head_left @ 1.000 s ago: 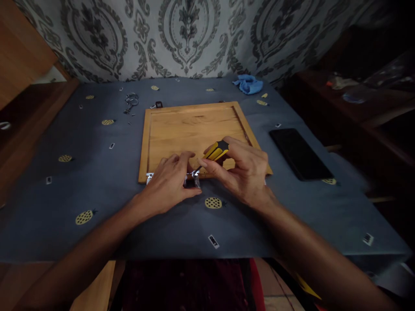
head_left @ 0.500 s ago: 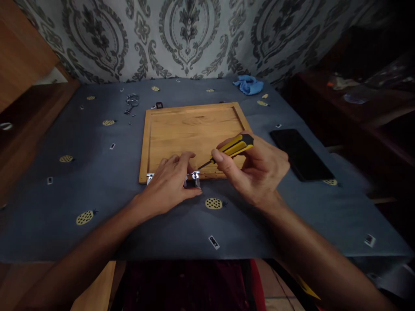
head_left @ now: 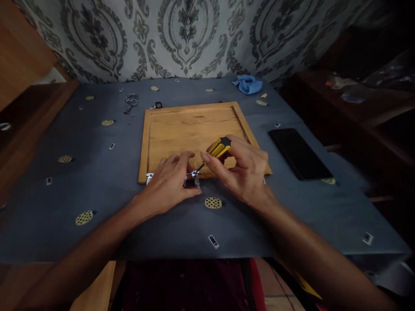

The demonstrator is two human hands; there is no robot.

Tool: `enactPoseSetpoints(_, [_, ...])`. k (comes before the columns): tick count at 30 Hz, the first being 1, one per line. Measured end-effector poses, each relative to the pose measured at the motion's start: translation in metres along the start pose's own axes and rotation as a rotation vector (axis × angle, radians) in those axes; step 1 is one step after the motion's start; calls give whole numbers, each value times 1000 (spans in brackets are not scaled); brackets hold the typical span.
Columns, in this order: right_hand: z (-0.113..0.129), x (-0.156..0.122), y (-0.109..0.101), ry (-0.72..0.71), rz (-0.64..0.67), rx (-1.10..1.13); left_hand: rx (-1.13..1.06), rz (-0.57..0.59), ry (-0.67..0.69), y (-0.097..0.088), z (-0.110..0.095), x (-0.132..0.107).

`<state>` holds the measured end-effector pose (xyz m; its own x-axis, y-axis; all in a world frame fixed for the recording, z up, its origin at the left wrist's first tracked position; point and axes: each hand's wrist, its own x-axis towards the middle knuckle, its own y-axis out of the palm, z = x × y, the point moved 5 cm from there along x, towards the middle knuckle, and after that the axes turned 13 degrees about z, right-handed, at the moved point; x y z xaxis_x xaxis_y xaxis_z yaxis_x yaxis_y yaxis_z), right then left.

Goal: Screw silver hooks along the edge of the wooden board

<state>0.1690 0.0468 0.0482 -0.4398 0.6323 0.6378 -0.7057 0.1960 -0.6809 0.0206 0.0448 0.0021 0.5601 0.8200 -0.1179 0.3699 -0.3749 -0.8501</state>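
One screwdriver (head_left: pixel 219 147), clamped in right hand (head_left: pixel 244 175), has tilted steeper; left hand's (head_left: pixel 170 181) grip unclear.

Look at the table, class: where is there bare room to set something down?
Bare tablecloth shows left of the wooden panel, nearer than the loose metal pieces, and between the forearms. Only a narrow strip separates panel and phone. Crowded: the panel's near edge, with left hand, right hand, screwdriver and metal fitting.
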Motion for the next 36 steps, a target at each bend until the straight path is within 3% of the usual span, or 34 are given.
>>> enactPoseSetpoints(8, [3,1,1,-46,-21,1,18,13,27,-3,-2,-1])
enactPoseSetpoints(17, [4,1,2,-67,-16,16,-217,-144,2,-39,17,-10])
enactPoseSetpoints(26, [5,1,3,-41,-1,15,-190,-28,12,-23,17,-9])
enactPoseSetpoints(31, [5,2,2,-71,-1,23,-179,-132,4,-37,22,-12])
enactPoseSetpoints(36, [7,3,0,-81,-4,5,-210,-193,-49,-43,42,-9])
